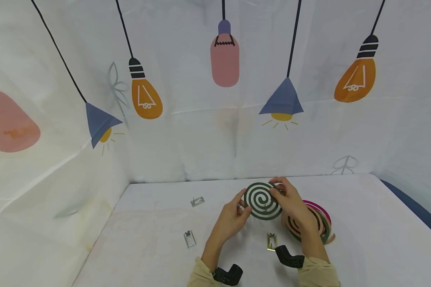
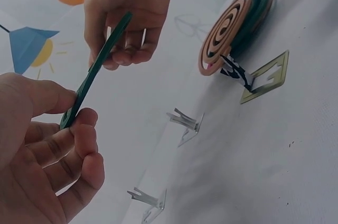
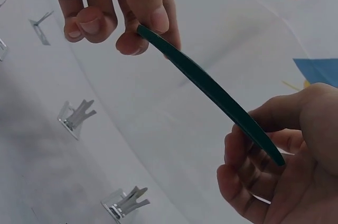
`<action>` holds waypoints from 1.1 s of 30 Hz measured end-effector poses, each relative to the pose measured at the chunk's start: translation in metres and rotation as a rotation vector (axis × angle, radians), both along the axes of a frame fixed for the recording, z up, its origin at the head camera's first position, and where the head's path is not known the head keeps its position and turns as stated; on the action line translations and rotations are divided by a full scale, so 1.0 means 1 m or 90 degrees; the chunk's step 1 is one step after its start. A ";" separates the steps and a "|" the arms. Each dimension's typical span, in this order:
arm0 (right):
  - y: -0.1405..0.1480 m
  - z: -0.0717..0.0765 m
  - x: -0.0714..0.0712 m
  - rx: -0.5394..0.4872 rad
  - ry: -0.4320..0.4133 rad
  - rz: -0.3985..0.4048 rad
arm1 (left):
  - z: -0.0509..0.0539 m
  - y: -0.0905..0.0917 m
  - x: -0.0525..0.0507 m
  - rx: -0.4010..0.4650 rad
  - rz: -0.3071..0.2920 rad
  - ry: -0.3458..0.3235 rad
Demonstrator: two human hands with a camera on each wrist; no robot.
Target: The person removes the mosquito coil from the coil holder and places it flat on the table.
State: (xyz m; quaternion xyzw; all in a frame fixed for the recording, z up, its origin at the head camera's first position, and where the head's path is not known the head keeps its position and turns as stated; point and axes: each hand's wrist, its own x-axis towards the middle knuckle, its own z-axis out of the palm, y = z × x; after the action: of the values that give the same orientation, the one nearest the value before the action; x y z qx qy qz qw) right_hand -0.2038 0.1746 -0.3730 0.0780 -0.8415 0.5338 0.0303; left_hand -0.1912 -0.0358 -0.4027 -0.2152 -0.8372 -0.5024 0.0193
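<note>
A green mosquito coil (image 1: pixel 263 217) is held up above the table between both hands. My left hand (image 1: pixel 231 219) pinches its left edge between thumb and fingers. On the opposite edge, my right hand (image 1: pixel 292 203) pinches the rim. Both wrist views show the coil (image 2: pixel 95 73) edge-on as a thin green strip, slightly bowed in the right wrist view. A gold-coloured metal coil stand (image 1: pixel 271 241) lies on the table below the hands, its prongs raised. Under the right forearm sits a stack of mosquito coils (image 1: pixel 326 227) in tan, green and pink, partly hidden by the arm.
Two silver coil stands, one farther back (image 1: pixel 197 201) and one nearer (image 1: pixel 189 239), lie left of the hands on the white table (image 1: pixel 147 223). A white curtain (image 1: pixel 201 143) printed with lamps hangs behind the table and along its left side.
</note>
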 end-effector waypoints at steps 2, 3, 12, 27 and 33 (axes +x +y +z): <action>0.001 0.000 0.000 0.000 -0.011 0.001 | 0.001 0.001 0.000 0.001 0.000 -0.001; 0.002 0.000 0.000 -0.001 -0.017 0.001 | 0.001 0.001 0.001 0.001 0.000 -0.002; 0.012 0.000 0.003 0.048 0.010 0.024 | 0.000 0.011 0.005 0.005 -0.010 -0.009; 0.022 -0.005 0.005 0.045 -0.006 0.043 | -0.006 0.017 0.010 -0.011 -0.021 0.008; 0.026 -0.002 0.004 0.047 -0.002 0.059 | -0.006 0.019 0.008 -0.012 -0.029 0.025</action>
State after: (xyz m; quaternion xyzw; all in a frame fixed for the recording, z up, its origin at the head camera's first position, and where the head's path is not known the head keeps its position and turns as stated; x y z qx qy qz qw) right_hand -0.1994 0.2011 -0.3751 0.1170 -0.8560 0.5035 0.0013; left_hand -0.1831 -0.0165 -0.4089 -0.2441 -0.8364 -0.4902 0.0221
